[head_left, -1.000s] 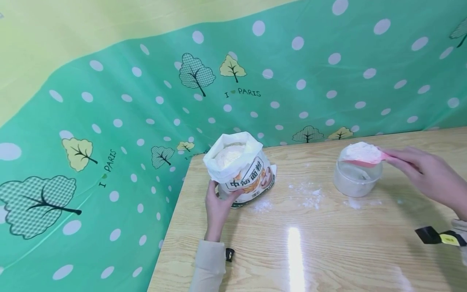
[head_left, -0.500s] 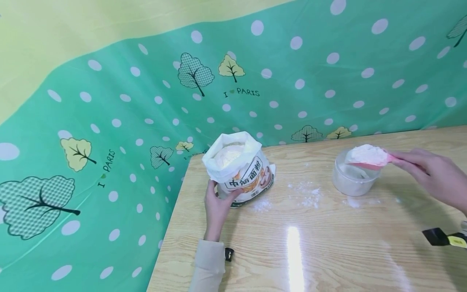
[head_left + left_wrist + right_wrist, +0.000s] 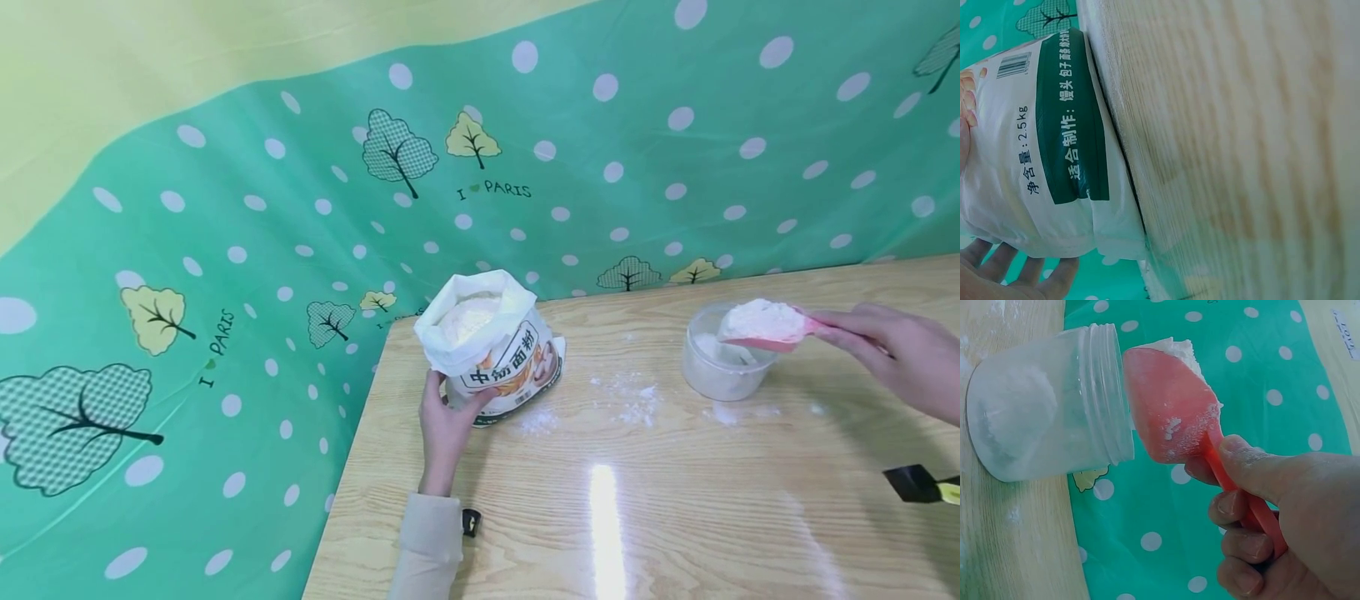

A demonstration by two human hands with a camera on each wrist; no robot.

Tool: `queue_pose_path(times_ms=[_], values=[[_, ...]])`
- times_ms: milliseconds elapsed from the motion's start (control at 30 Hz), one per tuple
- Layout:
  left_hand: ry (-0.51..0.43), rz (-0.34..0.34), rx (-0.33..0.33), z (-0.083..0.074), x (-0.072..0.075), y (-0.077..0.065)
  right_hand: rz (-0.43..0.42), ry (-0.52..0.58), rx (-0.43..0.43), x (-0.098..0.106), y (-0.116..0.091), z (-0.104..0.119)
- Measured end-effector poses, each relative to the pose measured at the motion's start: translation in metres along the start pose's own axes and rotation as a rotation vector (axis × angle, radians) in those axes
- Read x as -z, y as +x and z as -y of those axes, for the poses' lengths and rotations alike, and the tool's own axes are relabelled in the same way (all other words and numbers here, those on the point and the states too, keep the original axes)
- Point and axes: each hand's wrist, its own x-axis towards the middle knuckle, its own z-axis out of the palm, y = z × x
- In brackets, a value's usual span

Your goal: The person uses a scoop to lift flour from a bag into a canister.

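Head view: right fingers (image 3: 847, 321) round scoop (image 3: 761, 342) above jar (image 3: 723, 379), left fingers (image 3: 435, 387) round bag (image 3: 517, 358), powder (image 3: 639, 408) between, curtain (image 3: 585, 117) behind.

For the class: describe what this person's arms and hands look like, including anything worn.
The left hand and right hand are ungloved; white powder dusts the right thumb. The left sleeve is plain and pale beige, with a small black piece beside it. Near the right arm, a black and yellow piece shows at the picture's edge; no right sleeve is in view.
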Motion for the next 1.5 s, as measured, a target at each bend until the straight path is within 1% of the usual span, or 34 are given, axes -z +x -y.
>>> queue_pose_path(times_ms=[133, 367, 533, 767, 900, 1167, 1400, 1500], values=[[0.0, 0.0, -0.002, 0.0, 0.0, 0.0, 0.029, -0.009, -0.006, 0.004, 0.001, 0.002], [0.004, 0.0, -0.006, 0.001, 0.0, 0.0, 0.102, -0.068, -0.054, 0.009, 0.003, 0.004], [0.002, -0.002, -0.009, 0.002, -0.001, 0.0, 0.121, -0.092, -0.051, 0.011, 0.005, 0.005], [-0.003, -0.003, -0.014, 0.001, -0.001, -0.002, 0.092, -0.104, -0.002, 0.011, 0.005, 0.005], [-0.011, -0.001, -0.012, 0.001, -0.001, -0.002, 0.091, -0.119, 0.001, 0.01, 0.007, 0.004], [-0.006, 0.0, -0.015, 0.0, -0.001, 0.0, 0.055, -0.14, 0.038, 0.01, 0.008, 0.005], [-0.006, 0.0, -0.01, 0.0, 0.0, 0.0, 0.102, -0.171, 0.031, 0.013, 0.013, 0.008], [-0.007, 0.004, -0.005, 0.0, 0.0, 0.0, 0.104, -0.182, 0.035, 0.013, 0.015, 0.01]])
